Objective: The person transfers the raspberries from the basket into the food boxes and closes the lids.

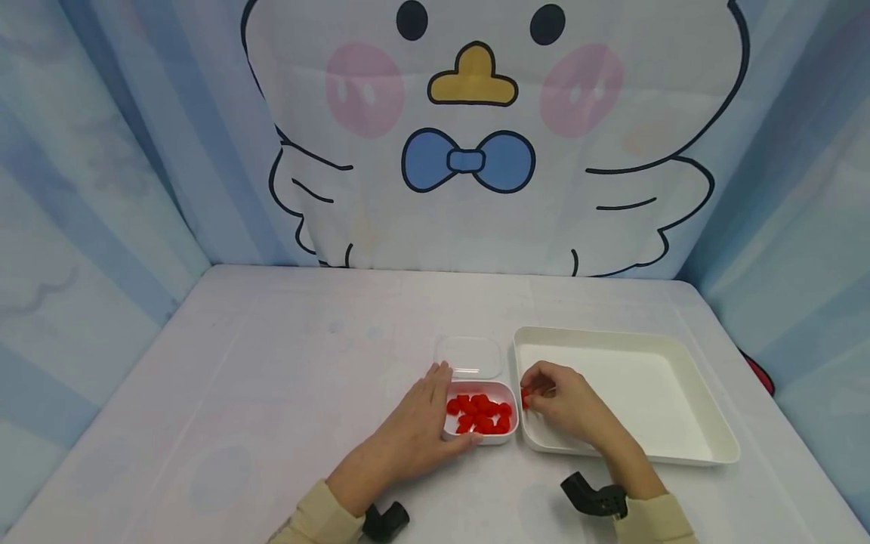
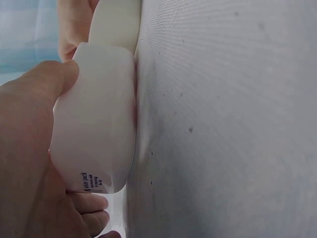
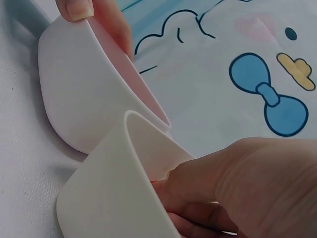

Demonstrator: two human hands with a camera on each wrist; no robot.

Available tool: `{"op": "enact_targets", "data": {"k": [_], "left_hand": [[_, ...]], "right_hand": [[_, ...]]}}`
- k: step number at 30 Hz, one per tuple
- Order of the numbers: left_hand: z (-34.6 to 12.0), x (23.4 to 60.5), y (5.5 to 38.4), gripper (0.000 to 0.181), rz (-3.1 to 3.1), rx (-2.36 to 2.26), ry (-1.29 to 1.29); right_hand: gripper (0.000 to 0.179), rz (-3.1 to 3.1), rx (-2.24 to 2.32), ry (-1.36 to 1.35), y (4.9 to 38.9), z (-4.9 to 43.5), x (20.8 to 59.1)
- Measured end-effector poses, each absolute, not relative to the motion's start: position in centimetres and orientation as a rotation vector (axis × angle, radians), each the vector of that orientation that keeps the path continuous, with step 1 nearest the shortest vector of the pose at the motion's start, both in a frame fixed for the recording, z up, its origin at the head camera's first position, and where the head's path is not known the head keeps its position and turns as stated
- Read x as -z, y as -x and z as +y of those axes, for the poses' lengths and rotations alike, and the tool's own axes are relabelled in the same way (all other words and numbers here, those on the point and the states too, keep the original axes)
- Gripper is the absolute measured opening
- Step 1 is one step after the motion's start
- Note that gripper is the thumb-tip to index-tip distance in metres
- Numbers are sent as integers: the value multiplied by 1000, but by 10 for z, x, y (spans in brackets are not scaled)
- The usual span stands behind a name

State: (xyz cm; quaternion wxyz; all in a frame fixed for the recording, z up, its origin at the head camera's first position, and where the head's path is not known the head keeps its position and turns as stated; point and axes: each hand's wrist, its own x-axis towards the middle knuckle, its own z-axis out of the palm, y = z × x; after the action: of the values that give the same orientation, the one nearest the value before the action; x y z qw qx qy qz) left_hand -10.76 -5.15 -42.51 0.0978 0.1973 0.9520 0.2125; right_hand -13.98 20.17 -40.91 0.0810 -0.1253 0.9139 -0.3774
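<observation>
A small white plastic box [image 1: 514,423] holds several small red pieces [image 1: 476,412], their exact kind too small to tell. My left hand [image 1: 419,425] grips this box, thumb on its near rim and fingers along its left and far side. In the left wrist view, dark print marks the wall of the box [image 2: 96,119]. My right hand [image 1: 567,400] reaches inside the left end of a white tray [image 1: 632,378], pinching at a red piece [image 1: 525,398]. The right wrist view shows the fingertips partly hidden behind the tray wall [image 3: 114,193].
A clear plastic lid [image 1: 469,357] lies just behind the box. Box and tray stand side by side on a pale table [image 1: 272,378]. A printed cloth [image 1: 469,227] hangs at the back, with blue curtains at both sides.
</observation>
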Motion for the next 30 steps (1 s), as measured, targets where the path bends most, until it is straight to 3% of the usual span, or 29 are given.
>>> {"op": "enact_targets", "data": {"k": [30], "left_hand": [[-51,424,108,107,2810,-630,-566]], "right_hand": [[17,2806,1232,240,140,204,400]]}}
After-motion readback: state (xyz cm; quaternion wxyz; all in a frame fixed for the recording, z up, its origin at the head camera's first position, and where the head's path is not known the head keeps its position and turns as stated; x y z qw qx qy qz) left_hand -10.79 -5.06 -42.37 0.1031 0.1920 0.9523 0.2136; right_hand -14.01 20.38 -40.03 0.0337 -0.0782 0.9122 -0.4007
